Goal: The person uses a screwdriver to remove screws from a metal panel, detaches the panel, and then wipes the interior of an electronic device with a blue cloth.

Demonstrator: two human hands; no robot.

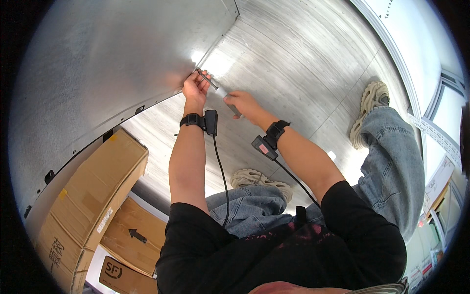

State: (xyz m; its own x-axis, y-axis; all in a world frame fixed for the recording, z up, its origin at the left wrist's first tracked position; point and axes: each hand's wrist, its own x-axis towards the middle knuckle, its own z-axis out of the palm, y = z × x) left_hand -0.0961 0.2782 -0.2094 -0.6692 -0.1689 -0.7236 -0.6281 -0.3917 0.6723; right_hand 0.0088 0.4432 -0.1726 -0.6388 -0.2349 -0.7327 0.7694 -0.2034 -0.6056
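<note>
My right hand (243, 104) is closed round the grey handle of a screwdriver (209, 82). Its thin shaft slants up and left to the bottom edge of a large grey metal panel (122, 54). Beside the shaft's tip, my left hand (197, 85) has its fingers bent and drawn together against the panel's edge. Whatever small thing they may pinch there is hidden. Both wrists carry black straps with small black boxes and cables.
Cardboard boxes (88, 196) stand at lower left beneath the panel's edge. Small black brackets (140, 110) stick out along that edge. Grey wood-look flooring (298, 54) lies under my feet, one shoe (368, 112) at the right. A white wall or cabinet (416, 39) borders the far right.
</note>
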